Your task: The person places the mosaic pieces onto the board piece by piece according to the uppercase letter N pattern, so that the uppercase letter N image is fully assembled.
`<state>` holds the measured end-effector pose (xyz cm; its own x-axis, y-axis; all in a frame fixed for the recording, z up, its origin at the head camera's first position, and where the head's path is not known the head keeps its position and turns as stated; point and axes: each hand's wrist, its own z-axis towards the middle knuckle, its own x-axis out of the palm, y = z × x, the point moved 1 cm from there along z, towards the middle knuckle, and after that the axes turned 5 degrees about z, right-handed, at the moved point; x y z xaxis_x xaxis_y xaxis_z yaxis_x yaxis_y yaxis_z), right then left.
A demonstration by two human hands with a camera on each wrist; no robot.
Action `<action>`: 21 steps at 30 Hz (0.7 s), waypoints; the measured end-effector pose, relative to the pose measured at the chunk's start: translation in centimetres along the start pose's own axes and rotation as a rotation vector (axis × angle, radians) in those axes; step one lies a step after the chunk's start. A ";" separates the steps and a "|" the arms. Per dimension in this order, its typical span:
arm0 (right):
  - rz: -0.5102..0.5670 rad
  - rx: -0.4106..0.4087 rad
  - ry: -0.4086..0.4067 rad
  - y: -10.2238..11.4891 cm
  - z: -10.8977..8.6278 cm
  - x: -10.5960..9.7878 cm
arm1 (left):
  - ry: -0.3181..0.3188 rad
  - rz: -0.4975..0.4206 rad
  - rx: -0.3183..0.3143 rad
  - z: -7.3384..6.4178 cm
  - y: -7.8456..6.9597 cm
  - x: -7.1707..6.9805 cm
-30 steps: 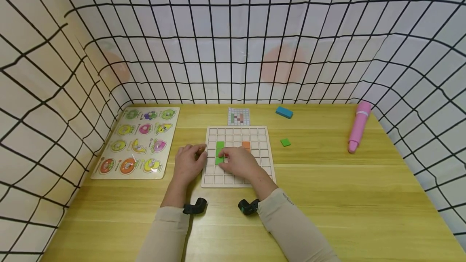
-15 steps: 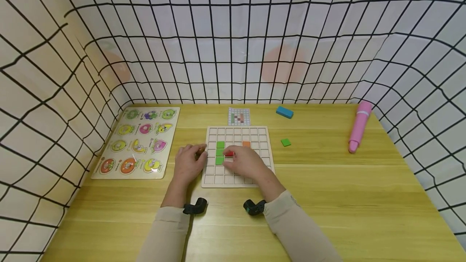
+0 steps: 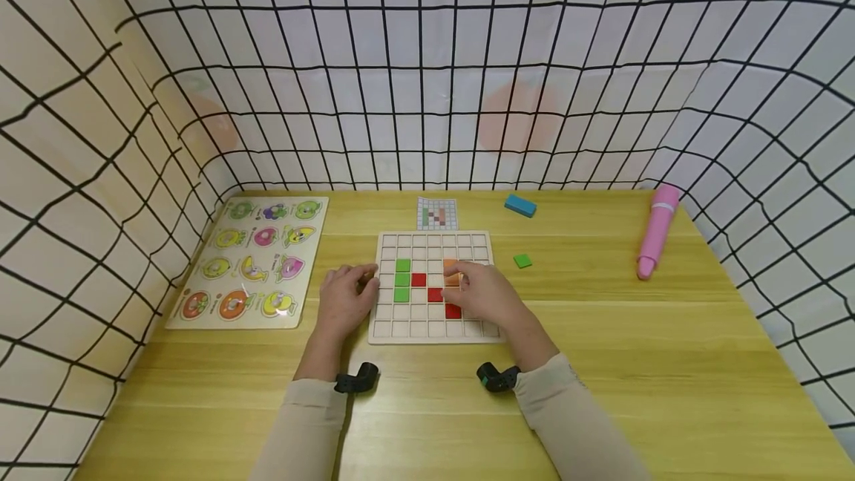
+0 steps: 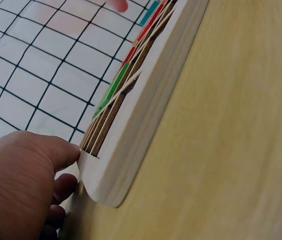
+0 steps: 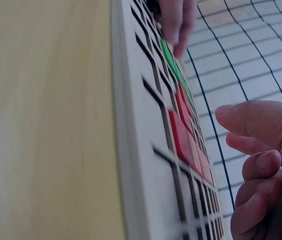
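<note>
A pale wooden grid board lies on the table with coloured square tiles in its cells. Green tiles form a column at left. Red tiles step down to the right, from an upper red tile to a lower red tile. Orange tiles sit partly behind my right fingers. My left hand rests at the board's left edge, fingertips touching it, thumb and index bent loosely. My right hand hovers over the board's right half, fingers loosely bent, with nothing between them in the right wrist view.
A small pattern card lies behind the board. To the right are a loose green tile, a blue block and a pink marker-shaped thing. A fruit picture board lies at left. Black wire mesh rises behind the table.
My right hand has moved right from the green column, past the upper red tile, toward the orange tiles. Red tiles it had covered now show. My left hand stays in place.
</note>
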<state>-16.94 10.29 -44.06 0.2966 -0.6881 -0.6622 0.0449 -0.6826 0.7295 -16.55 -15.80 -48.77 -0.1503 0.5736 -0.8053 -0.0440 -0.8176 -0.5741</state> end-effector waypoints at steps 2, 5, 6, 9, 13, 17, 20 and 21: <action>-0.005 0.025 -0.006 -0.5 0.0 -0.7 | -0.005 0.005 0.006 0.0 0.1 0.0; -0.016 0.051 -0.017 -1.3 -0.1 -1.7 | -0.007 0.006 0.008 0.1 0.1 0.1; -0.022 0.057 -0.021 -1.7 -0.2 -2.0 | -0.009 0.005 0.007 0.1 0.1 0.0; -0.035 0.064 -0.038 -2.7 -0.2 -3.0 | -0.006 0.003 0.002 0.0 0.1 0.0; -0.062 0.083 -0.057 -4.4 -0.3 -4.4 | 0.003 0.002 -0.004 0.0 0.0 0.0; -0.069 0.099 -0.058 -6.3 -0.3 -6.0 | 0.011 0.002 -0.009 0.0 0.0 0.0; -0.066 0.094 -0.047 -7.6 -0.1 -7.3 | 0.010 0.006 -0.005 0.0 0.0 0.0; -0.069 0.089 -0.042 -8.0 -0.1 -7.8 | 0.008 0.006 -0.003 0.1 0.0 0.0</action>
<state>-19.55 21.10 -44.74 0.2559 -0.6469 -0.7184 -0.0215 -0.7467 0.6648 -16.59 -15.80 -48.74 -0.1424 0.5688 -0.8100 -0.0401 -0.8210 -0.5695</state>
